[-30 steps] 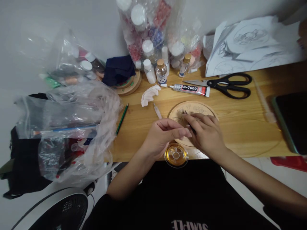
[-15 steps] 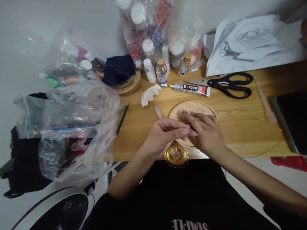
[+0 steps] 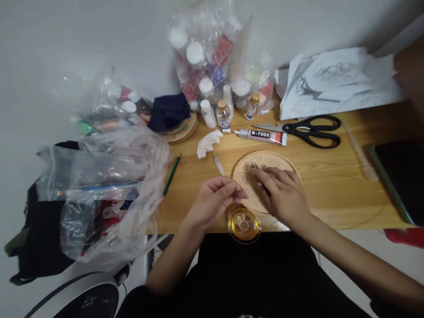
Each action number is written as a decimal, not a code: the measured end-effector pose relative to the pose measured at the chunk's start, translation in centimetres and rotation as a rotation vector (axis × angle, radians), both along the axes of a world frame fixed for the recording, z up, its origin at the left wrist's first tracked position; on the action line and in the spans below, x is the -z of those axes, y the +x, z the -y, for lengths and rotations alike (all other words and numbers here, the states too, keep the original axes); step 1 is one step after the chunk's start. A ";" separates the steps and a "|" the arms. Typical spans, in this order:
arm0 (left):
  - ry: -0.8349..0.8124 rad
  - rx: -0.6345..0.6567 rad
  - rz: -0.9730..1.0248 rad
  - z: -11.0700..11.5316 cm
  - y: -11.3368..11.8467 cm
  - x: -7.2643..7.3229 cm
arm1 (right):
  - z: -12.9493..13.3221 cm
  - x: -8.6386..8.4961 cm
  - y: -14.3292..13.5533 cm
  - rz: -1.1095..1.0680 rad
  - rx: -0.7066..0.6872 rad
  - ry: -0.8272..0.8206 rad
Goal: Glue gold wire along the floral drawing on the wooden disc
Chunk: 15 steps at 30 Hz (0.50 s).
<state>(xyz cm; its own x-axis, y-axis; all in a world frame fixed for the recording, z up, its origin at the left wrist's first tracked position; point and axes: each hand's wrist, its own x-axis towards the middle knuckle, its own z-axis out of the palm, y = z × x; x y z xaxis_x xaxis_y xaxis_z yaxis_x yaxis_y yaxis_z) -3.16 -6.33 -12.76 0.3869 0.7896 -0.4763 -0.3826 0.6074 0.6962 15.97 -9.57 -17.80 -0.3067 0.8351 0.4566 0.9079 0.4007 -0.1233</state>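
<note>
My right hand (image 3: 285, 192) rests over a round wooden board (image 3: 245, 201) with a floral line drawing. Its fingers are closed around a slim black tool, apparently tweezers (image 3: 266, 189), mostly covered by the hand. The dark tip points at the drawing's upper left part. Just left of the board, my left hand (image 3: 217, 198) is pinched, thumb against fingers. Whatever lies in that pinch is too small to make out. A clear spool of golden wire or thread (image 3: 244, 224) sits at the table's front edge, below and between my hands.
Behind the board lie a B-7000 glue tube (image 3: 261, 135), black-handled scissors (image 3: 311, 129) and crumpled tissue (image 3: 209, 143). Small bottles (image 3: 223, 114) stand farther back. A green pencil (image 3: 172, 174) and plastic bags (image 3: 132, 163) are at left, a phone (image 3: 400, 176) at right.
My left hand has drawn away from my right hand, to the left, still pinched. My right hand stays over the board. The view has shifted, so the table sits lower in the picture.
</note>
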 end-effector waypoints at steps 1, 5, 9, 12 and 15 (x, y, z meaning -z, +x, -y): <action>0.001 -0.056 -0.054 0.2 -0.9 0.1 | 0.0 0.0 0.0 -0.004 -0.001 0.002; 0.075 -0.185 -0.157 2.7 -5.0 0.5 | 0.0 0.1 0.2 -0.021 -0.008 0.004; 0.061 -0.143 -0.203 8.2 -8.8 1.7 | 0.0 0.3 0.3 -0.021 -0.010 0.007; -0.028 -0.193 -0.268 12.6 -11.2 4.0 | 0.0 0.4 0.3 -0.026 -0.012 0.007; -0.191 -0.299 -0.383 15.1 -13.2 7.5 | 0.0 0.3 0.2 -0.036 -0.009 0.022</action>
<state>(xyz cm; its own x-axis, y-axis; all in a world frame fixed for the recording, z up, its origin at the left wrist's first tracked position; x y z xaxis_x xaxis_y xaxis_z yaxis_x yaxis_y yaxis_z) -16.40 -21.39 -20.23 -0.0725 0.7240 -0.6860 -0.2988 0.6405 0.7075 16.16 -9.56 -18.15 -0.2973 0.8219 0.4860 0.8991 0.4123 -0.1472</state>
